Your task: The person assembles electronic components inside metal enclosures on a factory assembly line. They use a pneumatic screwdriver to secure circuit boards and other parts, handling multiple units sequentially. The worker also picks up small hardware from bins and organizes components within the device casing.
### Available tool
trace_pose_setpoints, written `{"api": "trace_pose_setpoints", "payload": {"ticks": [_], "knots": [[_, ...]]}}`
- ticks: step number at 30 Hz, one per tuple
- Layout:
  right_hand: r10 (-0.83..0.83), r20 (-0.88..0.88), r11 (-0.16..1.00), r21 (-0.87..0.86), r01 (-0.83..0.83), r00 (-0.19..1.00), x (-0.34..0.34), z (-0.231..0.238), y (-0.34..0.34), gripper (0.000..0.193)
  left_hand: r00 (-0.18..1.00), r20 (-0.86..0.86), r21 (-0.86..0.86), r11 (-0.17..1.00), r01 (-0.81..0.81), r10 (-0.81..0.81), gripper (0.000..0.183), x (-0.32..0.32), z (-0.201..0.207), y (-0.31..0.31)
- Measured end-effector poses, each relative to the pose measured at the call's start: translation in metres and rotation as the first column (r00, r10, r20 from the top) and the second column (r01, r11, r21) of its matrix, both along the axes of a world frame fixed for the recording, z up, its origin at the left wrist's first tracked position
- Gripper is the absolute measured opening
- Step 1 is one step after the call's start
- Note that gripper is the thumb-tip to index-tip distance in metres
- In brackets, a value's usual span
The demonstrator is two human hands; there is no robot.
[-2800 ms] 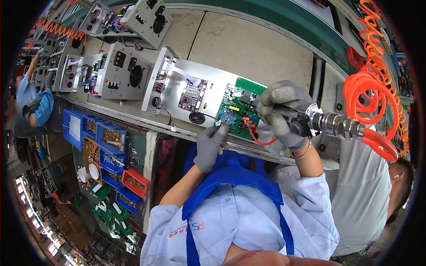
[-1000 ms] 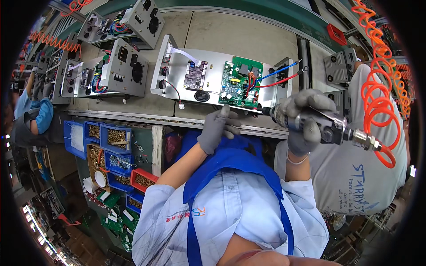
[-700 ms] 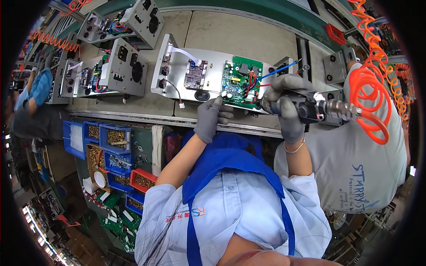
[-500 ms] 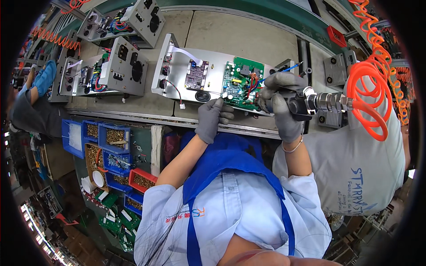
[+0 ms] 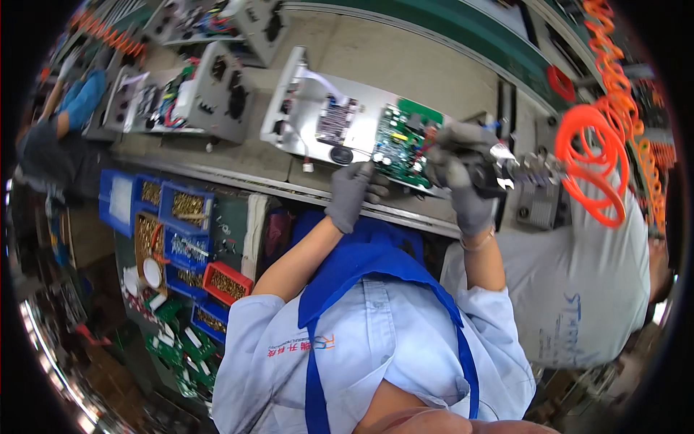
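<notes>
An open sheet-metal chassis (image 5: 365, 89) lies on the bench in front of me. It carries a green circuit board (image 5: 412, 113) and a small dark circuit board (image 5: 337, 121). At the near corner of the green board, my gloved left hand (image 5: 350, 195) is closed on the chassis edge, its fingers curled. My gloved right hand (image 5: 466, 192) grips a black air screwdriver (image 5: 486, 176) with metal hose fittings, over the right end of the green board. Its tip is hidden by the fingers, and motion blurs this area.
An orange coiled air hose (image 5: 582, 163) runs from the tool to the right. More part-built chassis (image 5: 230, 108) stand on the left. Below them are blue bins (image 5: 186, 204) and a red bin (image 5: 228, 283) of small hardware. A co-worker in grey (image 5: 578, 289) sits at right; another person's blue sleeve (image 5: 85, 103) shows far left.
The view has shifted, so the bench and chassis appear farther right. My left hand stays at the board's corner. My right hand, still holding the screwdriver, sits slightly farther left over the board.
</notes>
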State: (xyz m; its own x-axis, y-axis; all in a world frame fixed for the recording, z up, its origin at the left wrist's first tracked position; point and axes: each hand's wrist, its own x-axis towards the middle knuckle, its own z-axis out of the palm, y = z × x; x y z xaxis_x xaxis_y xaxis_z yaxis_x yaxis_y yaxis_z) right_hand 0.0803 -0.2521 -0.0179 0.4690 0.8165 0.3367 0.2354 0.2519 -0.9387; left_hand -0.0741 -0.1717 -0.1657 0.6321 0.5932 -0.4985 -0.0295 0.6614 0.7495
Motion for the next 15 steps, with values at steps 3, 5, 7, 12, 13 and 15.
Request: {"api": "trace_pose_setpoints", "payload": {"ticks": [3, 5, 7, 12, 13, 15], "knots": [[-0.081, -0.115, 0.997, -0.009, 0.081, 0.99, 0.005, -0.02, -0.024, 0.041, 1.0, -0.005, -0.038, 0.999, 0.018, -0.018, 0.039, -0.007, 0.009, 0.002], [0.018, -0.22, 0.993, 0.121, 0.009, 0.975, 0.008, -0.008, -0.023, 0.039, 0.996, -0.064, 0.05, 0.997, 0.059, -0.055, 0.038, -0.02, 0.009, 0.002], [0.222, -0.222, 0.939, 0.31, -0.148, 0.949, -0.006, 0.014, -0.01, 0.038, 0.997, -0.029, 0.137, 0.987, 0.08, -0.077, 0.034, -0.048, 0.007, 0.008], [0.46, 0.015, 0.753, 0.523, -0.399, 0.888, -0.054, 0.027, 0.021, 0.046, 0.902, -0.282, 0.513, 0.846, -0.147, 0.328, 0.029, -0.169, -0.025, 0.021], [0.488, 0.024, 0.744, 0.511, -0.43, 0.872, -0.058, 0.023, 0.026, 0.046, 0.816, -0.374, 0.577, 0.799, -0.166, 0.44, 0.029, -0.202, -0.027, 0.025], [0.488, 0.021, 0.749, 0.504, -0.431, 0.872, -0.075, 0.018, 0.036, 0.046, 0.611, -0.506, 0.72, 0.688, -0.09, 0.609, 0.032, -0.283, -0.021, 0.026]]}}
